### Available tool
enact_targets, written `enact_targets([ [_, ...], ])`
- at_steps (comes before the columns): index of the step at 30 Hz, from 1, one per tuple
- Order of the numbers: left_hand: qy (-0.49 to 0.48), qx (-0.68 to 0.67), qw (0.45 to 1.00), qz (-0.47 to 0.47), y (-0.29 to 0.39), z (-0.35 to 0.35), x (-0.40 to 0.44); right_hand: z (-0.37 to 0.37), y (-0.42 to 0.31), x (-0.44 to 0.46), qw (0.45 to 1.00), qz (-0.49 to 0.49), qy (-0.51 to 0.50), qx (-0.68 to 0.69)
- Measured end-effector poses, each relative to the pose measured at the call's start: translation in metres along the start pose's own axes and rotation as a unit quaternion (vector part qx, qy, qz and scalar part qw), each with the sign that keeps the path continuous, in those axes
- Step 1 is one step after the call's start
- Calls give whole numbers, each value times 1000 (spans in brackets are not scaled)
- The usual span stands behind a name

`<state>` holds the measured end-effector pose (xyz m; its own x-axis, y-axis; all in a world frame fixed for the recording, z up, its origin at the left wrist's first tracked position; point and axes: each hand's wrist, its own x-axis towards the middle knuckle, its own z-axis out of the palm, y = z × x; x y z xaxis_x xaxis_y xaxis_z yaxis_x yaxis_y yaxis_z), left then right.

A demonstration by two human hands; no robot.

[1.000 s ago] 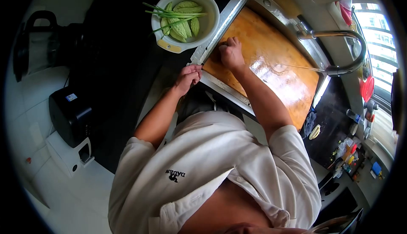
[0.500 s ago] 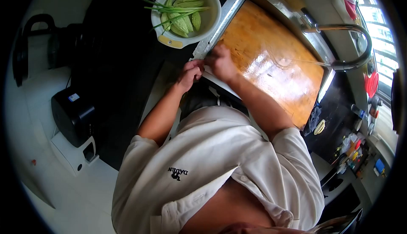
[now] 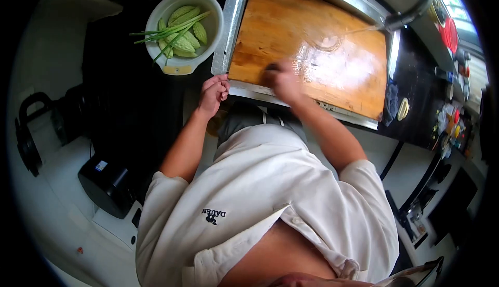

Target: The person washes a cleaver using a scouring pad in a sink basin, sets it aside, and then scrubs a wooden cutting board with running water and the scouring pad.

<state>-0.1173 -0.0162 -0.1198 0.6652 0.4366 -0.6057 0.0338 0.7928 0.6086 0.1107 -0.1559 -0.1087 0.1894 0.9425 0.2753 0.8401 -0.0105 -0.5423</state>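
Observation:
A wet wooden cutting board lies across the metal sink, with a thin stream of water from the tap landing on it. At the board's near left corner is my left hand, its fingers curled and the fingertips against the corner. My right hand is over the near part of the board, smeared by motion. It is closed on a small dark thing, too blurred to name.
To the left, a white bowl holds several bitter melons and green onions on the dark counter. Right of the sink lie a dark cloth and a pale yellow oval object. A black appliance stands at lower left.
My right hand has moved right, away from the left hand and the corner, onto the near part of the board. The left hand stays by the corner. The view has shifted and turned.

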Motion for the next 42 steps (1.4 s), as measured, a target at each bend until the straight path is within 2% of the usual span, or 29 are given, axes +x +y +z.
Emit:
enact_targets([
  [1, -2, 1, 1000, -3, 1, 0, -2, 7, -37, 20, 999, -18, -1, 49],
  [3, -11, 24, 999, -18, 4, -3, -2, 28, -70, 42, 993, -16, -115, -18],
  [7, 6, 23, 999, -25, 7, 0, -2, -9, -45, 19, 993, -5, -118, 31],
  [11, 29, 40, 998, -33, 15, 13, -2, -74, -18, -53, 993, 82, -79, -28],
  [14, 60, 110, 992, -30, 17, 18, 3, -89, -4, -78, 992, 105, -40, -55],
  [17, 72, 199, 977, -37, 19, 21, 10, -53, -14, -43, 997, 59, -50, -1],
  [19, 85, 247, 964, -41, 21, 23, 14, -18, -29, -10, 995, -16, -86, -42],
  [21, 82, 272, 957, -49, 22, 22, 16, -15, -44, 12, 991, 3, -120, -56],
  [24, 111, 332, 936, -40, 19, 27, 19, -47, -19, -33, 996, 17, -73, -38],
  [25, 127, 346, 929, -30, 17, 30, 20, -64, 0, -62, 997, 52, -62, -9],
  [28, 151, 370, 916, -23, 11, 34, 20, -137, 30, -136, 980, 172, 3, -97],
  [29, 148, 373, 916, -25, 11, 34, 20, -155, 36, -148, 974, 183, 29, -134],
  [30, 147, 374, 916, -24, 12, 35, 21, -160, 40, -154, 968, 185, 83, -147],
  [32, 150, 376, 914, -25, 10, 33, 22, -146, 41, -148, 961, 203, 67, -177],
  [33, 150, 381, 912, -24, 8, 32, 24, -129, 37, -136, 968, 217, 72, -105],
  [35, 152, 375, 914, -24, 9, 31, 27, -89, 16, -100, 987, 136, 77, -44],
  [37, 152, 350, 924, -33, 7, 31, 27, -69, -4, -74, 991, 102, 41, -80],
  [38, 162, 354, 920, -46, 7, 33, 27, -75, -4, -72, 989, 122, 20, -79],
  [40, 171, 304, 935, -60, 10, 40, 25, -93, 15, -102, 984, 142, 47, -96],
  [42, 179, 282, 940, -73, 13, 47, 23, -135, 57, -153, 968, 204, 96, -113],
])
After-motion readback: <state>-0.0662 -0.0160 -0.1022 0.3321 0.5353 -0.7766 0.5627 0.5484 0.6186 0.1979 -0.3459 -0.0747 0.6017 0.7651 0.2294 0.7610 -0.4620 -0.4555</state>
